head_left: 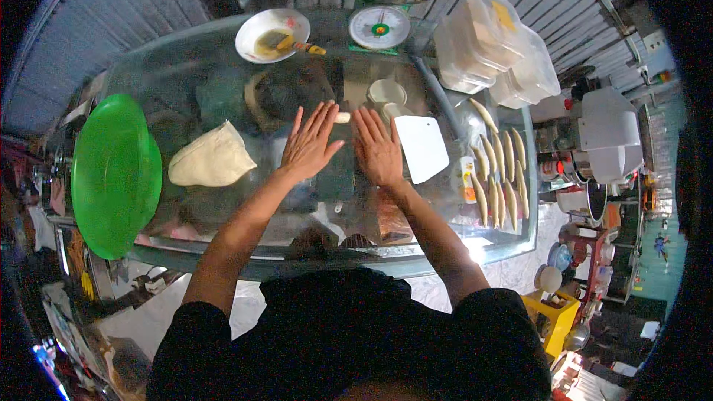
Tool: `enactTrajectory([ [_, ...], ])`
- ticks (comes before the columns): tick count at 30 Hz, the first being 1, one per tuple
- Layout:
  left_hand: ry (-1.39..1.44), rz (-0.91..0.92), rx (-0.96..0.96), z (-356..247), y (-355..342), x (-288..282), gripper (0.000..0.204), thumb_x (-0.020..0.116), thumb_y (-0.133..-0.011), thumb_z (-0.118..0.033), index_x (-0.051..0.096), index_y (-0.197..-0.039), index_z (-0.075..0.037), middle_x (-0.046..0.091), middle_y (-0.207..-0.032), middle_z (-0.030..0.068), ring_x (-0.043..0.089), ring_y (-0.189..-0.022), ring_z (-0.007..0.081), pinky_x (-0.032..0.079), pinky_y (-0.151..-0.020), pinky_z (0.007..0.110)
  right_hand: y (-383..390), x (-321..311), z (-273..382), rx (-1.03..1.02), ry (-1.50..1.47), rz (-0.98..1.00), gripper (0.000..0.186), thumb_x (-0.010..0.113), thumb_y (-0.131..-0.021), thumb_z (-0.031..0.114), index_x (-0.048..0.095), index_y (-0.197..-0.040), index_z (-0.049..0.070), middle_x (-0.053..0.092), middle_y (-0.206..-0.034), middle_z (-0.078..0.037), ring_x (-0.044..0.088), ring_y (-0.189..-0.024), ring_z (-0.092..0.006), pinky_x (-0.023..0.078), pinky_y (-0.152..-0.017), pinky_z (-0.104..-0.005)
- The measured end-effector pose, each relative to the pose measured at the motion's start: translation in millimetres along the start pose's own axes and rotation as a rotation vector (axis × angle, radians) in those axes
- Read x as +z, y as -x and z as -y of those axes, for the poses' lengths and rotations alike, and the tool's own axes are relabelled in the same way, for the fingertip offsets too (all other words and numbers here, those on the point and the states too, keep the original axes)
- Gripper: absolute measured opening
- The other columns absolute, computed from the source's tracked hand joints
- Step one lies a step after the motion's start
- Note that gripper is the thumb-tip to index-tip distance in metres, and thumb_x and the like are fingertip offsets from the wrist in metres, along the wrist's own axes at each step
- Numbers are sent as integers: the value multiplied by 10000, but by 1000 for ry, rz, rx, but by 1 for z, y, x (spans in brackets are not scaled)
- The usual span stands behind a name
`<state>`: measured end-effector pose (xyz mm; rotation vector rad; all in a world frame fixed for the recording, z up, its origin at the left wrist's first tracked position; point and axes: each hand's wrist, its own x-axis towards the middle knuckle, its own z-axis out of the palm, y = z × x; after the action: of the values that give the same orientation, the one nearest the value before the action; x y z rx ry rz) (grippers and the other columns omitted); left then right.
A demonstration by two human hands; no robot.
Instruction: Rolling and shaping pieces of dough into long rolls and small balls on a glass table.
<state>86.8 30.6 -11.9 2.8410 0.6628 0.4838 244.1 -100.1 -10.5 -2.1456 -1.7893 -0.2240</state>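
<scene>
A short dough piece point(342, 117) shows between the fingers of the left hand point(307, 148) and right hand point(379, 154), both flat, gripping nothing. Beyond the right hand, tapered dough strips point(509, 155) look shaped; left of the left hand, a large dough lump point(212, 157) seems undivided.

Dough point(212, 157), dial scale point(368, 27) and basin point(111, 178) mark a kitchen.
</scene>
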Motion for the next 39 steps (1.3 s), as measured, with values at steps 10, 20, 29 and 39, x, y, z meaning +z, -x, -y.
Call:
enactTrajectory([
  [10, 183, -263, -246, 0, 20, -7, 672, 569, -972, -272, 272, -1521, -25, 467, -1426, 232, 426, -1313, 412, 323, -1110, 496, -22, -3, -2, -37, -187, -105, 619, 699, -844, 229, 482, -1418, 145, 545, -1305, -116, 498, -1235, -301, 393, -1044, -422],
  [20, 185, -245, -278, 4, 29, -6, 588, 603, -945, -224, 384, -1468, -68, 536, -1335, 175, 492, -1221, 363, 393, -1047, 455, 19, -35, -73, 529, -698, -497, 258, 693, -920, 251, 650, -1064, 40, 625, -916, -120, 626, -809, -227, 505, -721, -366],
  [29, 49, -286, -184, 4, 26, -4, 520, 574, -961, -280, 455, -1421, -71, 539, -1327, 132, 511, -1189, 345, 400, -1036, 446, 32, -52, -217, 654, 100, -235, 390, 571, -951, 404, 632, -1190, 102, 610, -1148, -154, 572, -1111, -355, 441, -912, -512],
  [39, 351, -403, -276, 6, 43, -1, 193, 695, -880, -144, 634, -1040, -56, 574, -1061, 104, 556, -1035, 320, 461, -877, 436, -13, -25, -127, 368, 311, 194, 573, 545, -935, 398, 459, -1464, 194, 407, -1513, -161, 425, -1340, -387, 317, -1084, -544],
])
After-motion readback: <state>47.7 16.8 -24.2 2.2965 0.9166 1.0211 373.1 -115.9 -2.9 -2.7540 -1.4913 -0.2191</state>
